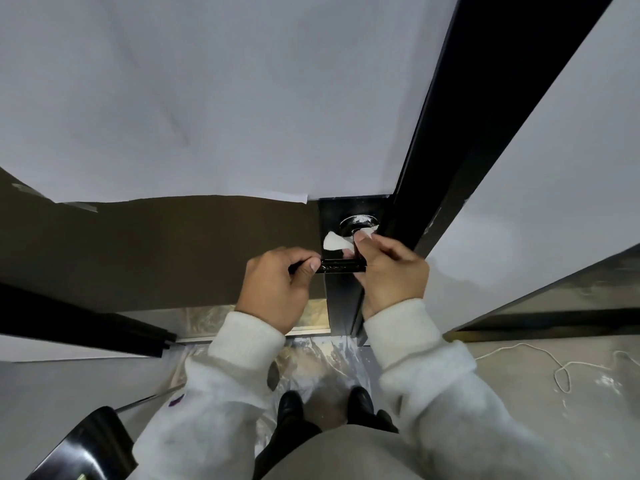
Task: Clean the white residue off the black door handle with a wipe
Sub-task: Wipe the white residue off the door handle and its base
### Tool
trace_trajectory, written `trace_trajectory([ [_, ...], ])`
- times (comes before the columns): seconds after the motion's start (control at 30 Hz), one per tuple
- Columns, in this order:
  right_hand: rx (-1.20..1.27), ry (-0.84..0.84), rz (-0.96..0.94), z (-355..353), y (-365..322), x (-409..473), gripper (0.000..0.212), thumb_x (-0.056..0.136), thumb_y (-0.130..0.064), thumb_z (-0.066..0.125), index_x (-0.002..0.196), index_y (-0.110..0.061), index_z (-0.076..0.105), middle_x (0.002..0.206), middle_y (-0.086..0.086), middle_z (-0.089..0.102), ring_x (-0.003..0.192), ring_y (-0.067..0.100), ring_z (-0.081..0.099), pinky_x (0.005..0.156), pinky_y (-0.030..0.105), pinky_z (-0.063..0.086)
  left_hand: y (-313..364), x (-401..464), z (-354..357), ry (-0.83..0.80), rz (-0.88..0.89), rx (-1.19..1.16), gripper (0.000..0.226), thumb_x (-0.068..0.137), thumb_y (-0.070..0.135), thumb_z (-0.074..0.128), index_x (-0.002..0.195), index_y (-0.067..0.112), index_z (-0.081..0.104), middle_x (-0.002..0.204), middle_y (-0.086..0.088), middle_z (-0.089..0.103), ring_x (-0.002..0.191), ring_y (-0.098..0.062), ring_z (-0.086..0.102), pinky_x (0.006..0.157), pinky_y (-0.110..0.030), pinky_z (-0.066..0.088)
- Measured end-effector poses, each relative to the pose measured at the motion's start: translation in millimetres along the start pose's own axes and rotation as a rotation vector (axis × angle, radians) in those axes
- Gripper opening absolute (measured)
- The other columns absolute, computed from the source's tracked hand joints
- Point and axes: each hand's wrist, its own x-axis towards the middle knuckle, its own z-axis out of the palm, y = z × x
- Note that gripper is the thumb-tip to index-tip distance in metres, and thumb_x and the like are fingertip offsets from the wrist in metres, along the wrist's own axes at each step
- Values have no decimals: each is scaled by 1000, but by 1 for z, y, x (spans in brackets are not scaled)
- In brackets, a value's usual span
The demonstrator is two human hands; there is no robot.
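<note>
Left hand closed on handle free end. Right hand pinching wipe at handle neck, below rose. Hold lever steady; rub wipe around neck, then outward toward left grip; refold once soiled.

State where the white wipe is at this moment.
In the head view, the wipe sits just right of centre, pressed by the right hand against the neck of the black door handle, just below its round base.
</note>
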Motion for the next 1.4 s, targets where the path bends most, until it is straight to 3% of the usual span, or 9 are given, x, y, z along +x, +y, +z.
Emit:
trace_trajectory([
  [0.13, 416, -5, 254, 10, 2, -8, 13, 79, 5, 77, 81, -3, 67, 68, 5, 72, 70, 23, 70, 70, 34, 62, -2, 0, 1, 0, 12, 5, 13, 93, 24, 65, 97, 26, 77, 84, 5, 72, 77, -13, 63, 70, -16, 43],
  [0.3, 676, -90, 533, 1, 2, 0, 21, 91, -27, 65, 100, -8, 66, 101, 13, 68, 81, 29, 69, 83, 39, 58, -3, 0, 2, 13, 15, -11, 12, 92, 24, 66, 97, 25, 77, 87, 4, 73, 79, -14, 64, 75, -20, 46],
  [0.37, 668, -132, 574, 0, 5, 1, 22, 94, -27, 60, 108, -11, 64, 101, 14, 67, 71, 26, 70, 92, 42, 53, -4, 1, 2, 10, 17, -18, 12, 92, 24, 66, 97, 25, 77, 87, 4, 73, 79, -13, 65, 76, -24, 49],
  [0.6, 583, -125, 513, 10, 9, 6, 48, 88, -16, 73, 133, -7, 58, 114, 16, 66, 60, 16, 71, 67, 34, 58, -3, 1, 2, 5, 27, -8, 12, 92, 24, 66, 98, 25, 77, 84, 6, 71, 76, -10, 62, 70, -15, 43],
  [0.73, 467, -23, 331, 12, 9, 2, 11, 84, -4, 75, 91, -7, 68, 90, 11, 73, 59, 22, 68, 68, 38, 56, -3, 0, 3, 3, 21, -23, 13, 93, 24, 65, 99, 24, 77, 85, 6, 71, 77, -11, 62, 72, -22, 46],
  [0.8, 282, 60, 95, 14, 11, 3, 20, 82, 0, 76, 70, -9, 64, 66, 2, 70, 56, 25, 66, 66, 37, 55, -3, 0, 3, 8, 26, -22, 13, 93, 24, 65, 99, 23, 77, 85, 6, 71, 78, -12, 63, 73, -23, 46],
  [1.1, -522, 83, -707, 8, 25, 9, 22, 80, -21, 72, 62, -15, 62, 56, -3, 58, 56, 19, 57, 57, 26, 47, -4, 1, 5, 15, 40, 6, 12, 93, 24, 64, 96, 25, 76, 88, 5, 74, 82, -17, 65, 79, -27, 43],
  [1.27, 274, 32, 58, 19, 13, 0, 34, 78, 3, 76, 56, -19, 65, 59, 2, 66, 56, 25, 59, 60, 32, 52, -4, 1, 4, 40, 83, -6, 12, 90, 24, 65, 93, 23, 76, 85, 3, 74, 77, -20, 66, 77, -37, 53],
  [1.4, 541, -73, 379, 16, 8, 0, 14, 84, 2, 72, 86, -10, 64, 83, 4, 70, 58, 14, 67, 72, 32, 58, -3, 0, 5, 30, 82, 5, 12, 92, 24, 64, 95, 24, 75, 87, 3, 73, 80, -21, 65, 79, -40, 52],
])
